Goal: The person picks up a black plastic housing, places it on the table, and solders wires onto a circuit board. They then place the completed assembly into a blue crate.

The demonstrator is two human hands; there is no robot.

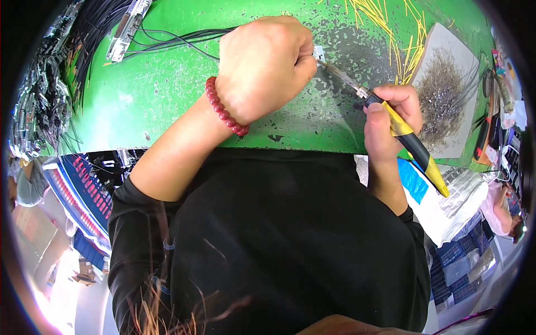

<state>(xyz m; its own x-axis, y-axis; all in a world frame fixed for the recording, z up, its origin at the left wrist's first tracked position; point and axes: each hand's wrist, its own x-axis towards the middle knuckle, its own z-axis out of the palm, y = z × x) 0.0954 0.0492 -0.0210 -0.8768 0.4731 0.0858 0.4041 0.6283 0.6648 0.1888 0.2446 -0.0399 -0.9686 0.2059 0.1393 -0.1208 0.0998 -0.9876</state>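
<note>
My right hand (391, 114) grips a soldering iron (405, 135) with a yellow and black handle, held like a pen. The iron's metal tip slants up and left to a small whitish part (319, 53) at the fingertips of my left hand (267, 70). Closed with its back turned up, my left hand pinches that part and wears a dark red bead bracelet (223, 111) at the wrist. Black wires (184, 40) run from the left to behind this hand; their ends are hidden. Whether the tip touches the part, I cannot tell.
The green worktop (312, 125) has worn dark patches. Yellow wires (391, 33) lie at the back right, beside a grey board (441, 106) covered in dark crumbs. Metal parts (39, 106) with black wires pile up at the left. Tools (486, 134) lie along the right edge.
</note>
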